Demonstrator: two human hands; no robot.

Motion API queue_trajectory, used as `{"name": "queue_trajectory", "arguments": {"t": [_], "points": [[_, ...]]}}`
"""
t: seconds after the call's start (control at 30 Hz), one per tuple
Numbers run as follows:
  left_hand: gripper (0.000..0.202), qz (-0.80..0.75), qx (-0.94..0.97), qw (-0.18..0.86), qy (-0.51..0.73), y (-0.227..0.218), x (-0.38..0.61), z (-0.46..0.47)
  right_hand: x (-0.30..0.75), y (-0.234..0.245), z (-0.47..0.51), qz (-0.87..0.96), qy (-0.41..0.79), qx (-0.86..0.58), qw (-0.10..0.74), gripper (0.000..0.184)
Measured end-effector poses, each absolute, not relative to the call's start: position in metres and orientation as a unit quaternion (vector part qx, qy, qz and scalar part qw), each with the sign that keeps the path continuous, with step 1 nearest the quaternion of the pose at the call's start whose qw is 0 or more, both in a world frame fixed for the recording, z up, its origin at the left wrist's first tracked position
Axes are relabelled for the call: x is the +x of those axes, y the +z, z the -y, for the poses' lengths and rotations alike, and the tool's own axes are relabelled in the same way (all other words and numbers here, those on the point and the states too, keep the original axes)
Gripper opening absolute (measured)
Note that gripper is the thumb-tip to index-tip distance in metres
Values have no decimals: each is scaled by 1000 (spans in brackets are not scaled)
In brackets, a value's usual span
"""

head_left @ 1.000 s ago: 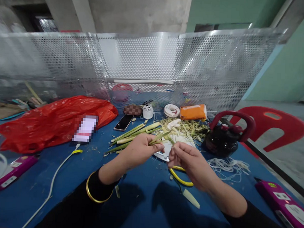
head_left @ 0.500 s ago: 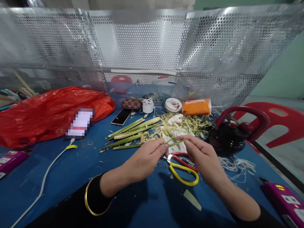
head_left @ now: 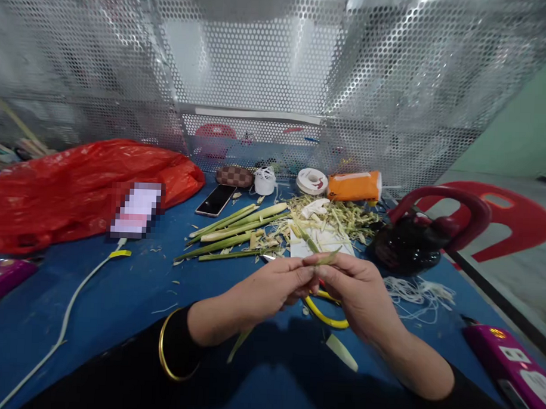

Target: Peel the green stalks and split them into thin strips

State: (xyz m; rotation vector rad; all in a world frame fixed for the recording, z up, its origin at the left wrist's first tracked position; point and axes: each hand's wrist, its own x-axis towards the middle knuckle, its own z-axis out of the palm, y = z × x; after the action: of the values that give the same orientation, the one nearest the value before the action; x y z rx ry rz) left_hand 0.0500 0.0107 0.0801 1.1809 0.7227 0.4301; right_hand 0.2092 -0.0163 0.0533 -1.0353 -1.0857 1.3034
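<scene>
My left hand [head_left: 276, 291] and my right hand [head_left: 357, 291] meet over the table, their fingertips pinched close together. Between them is a green plant strip [head_left: 330, 258], its tip poking out over the right fingers. Another green end [head_left: 238, 345] hangs below my left wrist; whether it belongs to the same strip I cannot tell. Scissors with yellow and red handles [head_left: 327, 317] lie under my hands, partly covered. Beyond the fingers, a green stalk [head_left: 305, 234] rests over white paper [head_left: 301, 248]. Several peeled green stalks [head_left: 231, 233] lie to the left.
A heap of plant shavings [head_left: 351, 218] spreads behind my hands. To the right stand a black pot with a red handle [head_left: 406, 245] and tangled white string [head_left: 420, 293]. Two phones, a red plastic bag [head_left: 89, 192], a ribbon spool [head_left: 311, 182] and an orange pack [head_left: 354, 186] surround the work.
My hands have drawn together, so the strip between them is now mostly hidden by fingers. They cover more of the scissors. The view has tipped slightly downward.
</scene>
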Motion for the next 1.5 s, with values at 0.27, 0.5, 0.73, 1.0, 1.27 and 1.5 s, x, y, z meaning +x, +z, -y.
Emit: {"name": "queue_trajectory", "arguments": {"t": [0.27,0.5,0.73,1.0,1.27,1.5], "points": [[22,-325,499,771,225,84,52,-6,211,50,17,462,523,-430,573,8],[31,-344,561,713,241,82,54,-4,212,53,20,446,516,-461,568,13],[18,-336,504,748,270,80,55,-2,210,55,20,436,517,-481,558,19],[14,-395,420,760,300,83,51,-5,226,72,16,500,484,-501,516,29],[10,-388,340,805,293,73,50,-3,220,70,17,480,506,-504,510,22],[13,-402,383,775,301,70,56,2,213,61,19,461,544,-489,502,22]]}}
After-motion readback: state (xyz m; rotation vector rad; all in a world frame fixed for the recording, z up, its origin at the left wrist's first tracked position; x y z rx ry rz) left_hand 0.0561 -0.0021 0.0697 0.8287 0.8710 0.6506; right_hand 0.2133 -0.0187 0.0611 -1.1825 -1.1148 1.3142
